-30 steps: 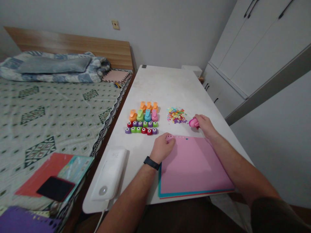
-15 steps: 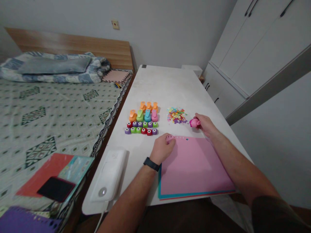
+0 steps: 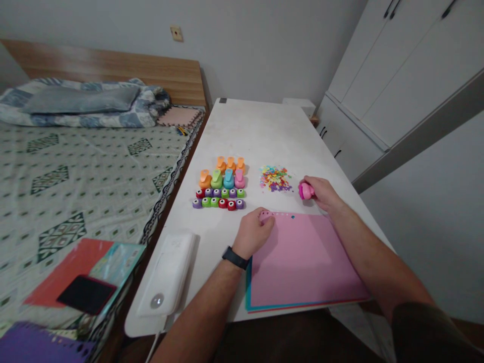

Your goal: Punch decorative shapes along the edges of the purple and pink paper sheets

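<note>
Pink paper point(image 3: 308, 262) lies flat before you at the near end of the bench point(image 3: 257, 131), with a blue sheet point(image 3: 248, 295) peeping out beneath it. Your left hand point(image 3: 252, 233) is closed on the upper left corner, thumb on top, next to a row of small holes point(image 3: 282, 214) along the far edge. Your right hand point(image 3: 320, 194) is clamped round a pink punch point(image 3: 305, 190), off the paper, beyond that edge and to the right of the confetti pile point(image 3: 275, 179); you can't tell here whether the punch touches the bench.

You look to be between two cuts, handling the punch away from the paper. Another cut would call for bringing its slot squarely onto the far edge, beside the existing holes, while your left hand steadies the corner. The blue-green spot point(image 3: 292, 217) near that edge is too small to identify.

Compared with a second ago, your punch sits slightly farther from the pile and is turned differently; your left hand keeps its grip, and your view has shifted a little.
</note>
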The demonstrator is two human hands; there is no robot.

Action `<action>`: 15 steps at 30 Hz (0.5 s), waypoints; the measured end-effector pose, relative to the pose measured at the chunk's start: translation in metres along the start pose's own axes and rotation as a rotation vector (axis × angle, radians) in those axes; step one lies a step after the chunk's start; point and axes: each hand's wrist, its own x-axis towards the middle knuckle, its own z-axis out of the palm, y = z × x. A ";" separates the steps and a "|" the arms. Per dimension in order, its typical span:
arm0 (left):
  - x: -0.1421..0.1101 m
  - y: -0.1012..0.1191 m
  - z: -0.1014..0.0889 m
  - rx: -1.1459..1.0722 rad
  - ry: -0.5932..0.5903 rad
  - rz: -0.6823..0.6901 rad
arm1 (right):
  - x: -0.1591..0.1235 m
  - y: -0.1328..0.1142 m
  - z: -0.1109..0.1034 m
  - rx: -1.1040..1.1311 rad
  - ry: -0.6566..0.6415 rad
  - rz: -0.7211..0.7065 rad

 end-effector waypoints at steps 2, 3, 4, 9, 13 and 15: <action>0.000 0.000 0.000 -0.002 0.001 -0.004 | 0.000 -0.004 -0.003 0.094 -0.049 0.063; -0.001 0.000 0.000 -0.002 0.001 -0.006 | -0.001 -0.006 -0.004 0.137 -0.082 0.094; -0.001 0.000 0.001 -0.001 -0.001 -0.009 | -0.002 -0.008 -0.005 0.173 -0.113 0.122; -0.001 0.000 0.002 -0.002 -0.009 -0.008 | -0.011 -0.017 -0.009 0.266 -0.223 0.176; 0.000 0.000 0.002 0.002 -0.012 -0.005 | -0.018 -0.020 -0.011 0.322 -0.279 0.181; 0.000 0.000 0.002 0.006 -0.013 -0.009 | -0.020 -0.019 -0.014 0.338 -0.280 0.189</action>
